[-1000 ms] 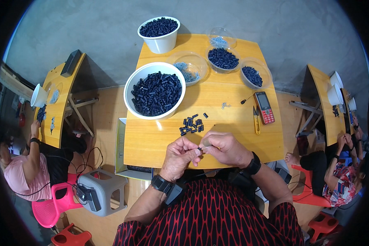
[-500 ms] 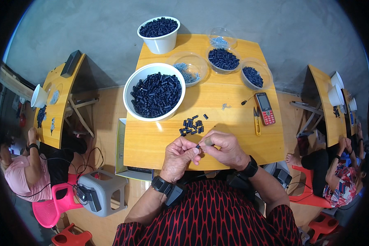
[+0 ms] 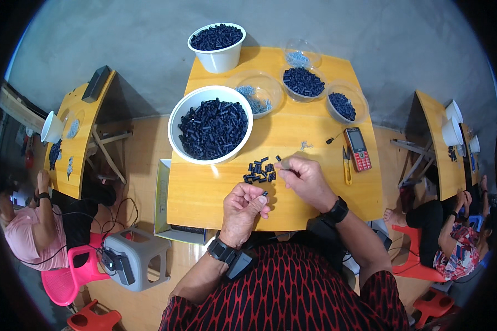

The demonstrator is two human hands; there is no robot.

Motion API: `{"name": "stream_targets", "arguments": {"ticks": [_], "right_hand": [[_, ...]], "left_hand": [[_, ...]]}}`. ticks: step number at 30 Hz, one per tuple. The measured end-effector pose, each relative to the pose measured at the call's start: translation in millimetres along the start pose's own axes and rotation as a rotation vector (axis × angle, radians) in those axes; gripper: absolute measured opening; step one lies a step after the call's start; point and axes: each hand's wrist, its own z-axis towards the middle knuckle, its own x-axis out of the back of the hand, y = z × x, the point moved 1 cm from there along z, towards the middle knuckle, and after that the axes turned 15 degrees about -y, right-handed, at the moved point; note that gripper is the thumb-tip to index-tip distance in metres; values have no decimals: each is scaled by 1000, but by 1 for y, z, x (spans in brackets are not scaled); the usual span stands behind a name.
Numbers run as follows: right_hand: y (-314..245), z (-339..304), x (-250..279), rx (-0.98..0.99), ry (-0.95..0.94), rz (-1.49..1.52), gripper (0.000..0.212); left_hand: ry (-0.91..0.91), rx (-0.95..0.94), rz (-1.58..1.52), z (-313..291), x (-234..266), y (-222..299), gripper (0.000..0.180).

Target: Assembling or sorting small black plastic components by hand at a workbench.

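My left hand is closed in a pinch above the table's near edge, with a small black plastic piece between thumb and forefinger. To the right and farther forward is my right hand, its thumb and forefinger brought together beside a small pile of short black tubular pieces. What those fingertips hold, if anything, is too small to make out. One loose black piece lies just by the right fingertips. Beyond them lies a little heap of thin silvery pins.
A big white tub and another white tub hold black pieces. Clear bowls with pins or black pieces stand at the back. A yellow-handled cutter and a red phone lie right. Other people sit at side tables.
My right hand has parted from the left and moved forward to the pile of black pieces. The left hand stays nearly in place, still pinching its black piece.
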Motion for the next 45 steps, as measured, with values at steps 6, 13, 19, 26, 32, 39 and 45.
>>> {"name": "stream_targets", "arguments": {"ticks": [6,13,19,26,32,39,45], "right_hand": [[-1,16,-3,178,88,-413,9],[-7,20,-1,130,43,-503,9],[-12,23,-2,93,2,-536,9],[-13,23,-5,68,46,-560,8],[-12,24,-6,93,37,-595,7],[-16,24,-7,80,19,-596,5],[-23,15,-4,137,19,-499,5]], "left_hand": [[34,-20,-44,1,0,2,17],[46,0,-48,1,0,3,16],[42,7,-26,0,1,3,13],[34,-6,-16,1,2,1,10],[36,0,-18,1,1,3,11],[26,-15,-39,1,5,-1,11],[42,-7,-40,0,3,0,11]]}}
